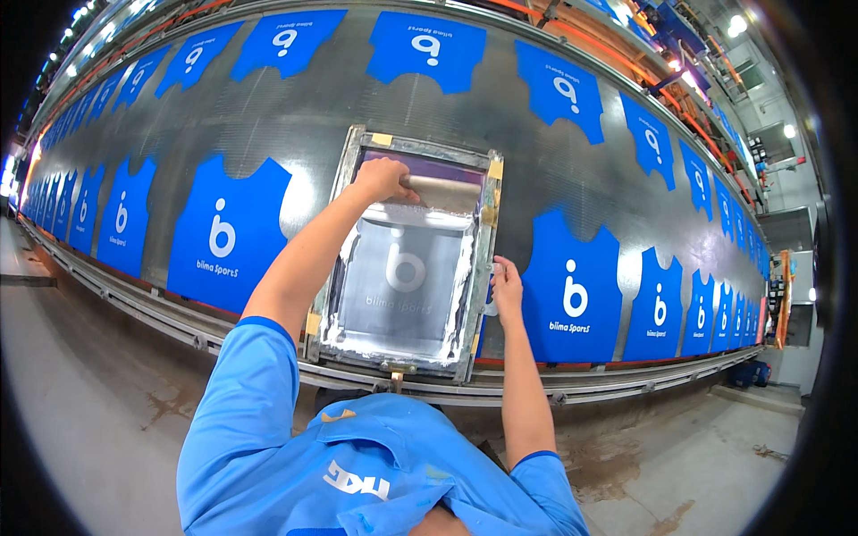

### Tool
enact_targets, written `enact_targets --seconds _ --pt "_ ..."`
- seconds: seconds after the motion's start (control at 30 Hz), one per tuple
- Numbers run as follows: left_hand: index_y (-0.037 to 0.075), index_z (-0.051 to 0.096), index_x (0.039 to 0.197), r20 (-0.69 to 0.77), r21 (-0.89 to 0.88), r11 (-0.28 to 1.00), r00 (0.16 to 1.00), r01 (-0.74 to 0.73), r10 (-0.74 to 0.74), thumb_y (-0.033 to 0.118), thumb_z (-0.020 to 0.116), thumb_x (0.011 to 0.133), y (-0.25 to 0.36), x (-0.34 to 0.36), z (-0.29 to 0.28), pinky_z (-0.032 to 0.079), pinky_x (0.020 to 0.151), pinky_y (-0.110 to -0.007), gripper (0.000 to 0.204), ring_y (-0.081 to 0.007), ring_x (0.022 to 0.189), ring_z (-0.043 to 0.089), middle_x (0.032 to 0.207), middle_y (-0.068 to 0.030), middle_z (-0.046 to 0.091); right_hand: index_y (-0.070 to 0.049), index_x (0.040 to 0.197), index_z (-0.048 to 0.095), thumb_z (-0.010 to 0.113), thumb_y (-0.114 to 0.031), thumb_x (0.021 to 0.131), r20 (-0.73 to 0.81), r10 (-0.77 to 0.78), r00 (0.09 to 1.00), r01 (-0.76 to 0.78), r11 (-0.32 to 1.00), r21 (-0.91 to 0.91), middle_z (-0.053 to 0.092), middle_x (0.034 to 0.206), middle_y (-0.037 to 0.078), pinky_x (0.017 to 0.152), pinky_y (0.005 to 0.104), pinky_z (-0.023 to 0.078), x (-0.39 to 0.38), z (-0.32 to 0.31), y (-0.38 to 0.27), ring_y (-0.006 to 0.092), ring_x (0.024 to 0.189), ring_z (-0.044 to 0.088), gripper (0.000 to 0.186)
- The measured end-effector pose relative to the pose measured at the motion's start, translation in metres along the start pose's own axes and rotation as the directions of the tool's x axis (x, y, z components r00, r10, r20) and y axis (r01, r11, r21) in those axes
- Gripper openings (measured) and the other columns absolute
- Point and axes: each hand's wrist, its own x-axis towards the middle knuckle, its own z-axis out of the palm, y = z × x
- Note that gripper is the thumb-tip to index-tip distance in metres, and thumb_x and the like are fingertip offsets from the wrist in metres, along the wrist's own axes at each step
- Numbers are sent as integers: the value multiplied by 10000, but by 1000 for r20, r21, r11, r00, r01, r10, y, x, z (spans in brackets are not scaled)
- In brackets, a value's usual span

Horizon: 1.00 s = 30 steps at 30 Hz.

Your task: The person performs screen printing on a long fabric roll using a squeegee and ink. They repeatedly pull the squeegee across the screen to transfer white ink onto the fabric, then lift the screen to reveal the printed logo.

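Observation:
A screen-printing frame (pixel 483 250) lies on the long dark table, its mesh (pixel 362 295) showing a pale round emblem with a line of lettering below. White ink is smeared along the inner sides of the mesh. My left hand (pixel 384 181) is closed round a squeegee (pixel 444 194) that lies across the far end of the frame. At the frame's right side, the fingers of my right hand (pixel 507 288) are bent against its outer edge, gripping it. Most of the blue fabric piece under the frame is hidden.
Blue shirt panels with white emblems lie in two rows along the table (pixel 331 107). One panel (pixel 223 237) is left of the frame, another (pixel 572 286) right of it. A metal rail (pixel 590 391) runs along the near edge. Orange-railed racks stand beyond.

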Motion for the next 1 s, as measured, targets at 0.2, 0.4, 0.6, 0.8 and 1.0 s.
enact_targets --seconds 0.2,0.4,0.6,0.8,1.0 --pt "206 751 1119 73 -33 999 997 -35 38 449 883 664 -3 -4 19 547 857 -434 533 -301 1002 704 996 -66 755 -102 1116 663 552 -234 1033 -72 -48 996 49 999 8 550 687 -2 582 300 410 8 7 -7 89 636 519 192" --pt "247 774 1026 -56 -28 999 998 -33 31 367 818 764 -13 -80 101 552 765 -423 292 -286 875 711 891 -46 750 -104 1090 675 556 -188 1014 -46 -142 989 141 990 -31 586 712 16 600 314 437 21 21 8 109 643 537 164" --pt "273 774 1091 -254 -78 996 967 -43 22 64 717 740 4 -248 180 519 758 -396 413 -250 857 709 849 -52 743 -68 1100 704 584 -163 1003 -95 -104 990 110 992 65 588 743 -2 605 277 428 20 66 -1 88 659 526 180" --pt "222 697 1227 -330 -81 986 937 -149 115 25 692 755 -35 -352 231 458 839 -397 512 -175 1096 664 1246 19 713 -97 1033 754 604 -223 979 -373 -263 890 221 963 -151 701 811 47 662 350 501 1 128 31 170 686 631 203" --pt "183 716 1111 -125 -110 994 992 -18 4 32 689 744 35 -317 153 455 837 -403 397 -199 1041 664 1097 22 722 -88 1031 754 606 -221 976 -268 -73 961 68 997 -27 735 904 99 736 369 531 23 71 3 216 786 684 207"
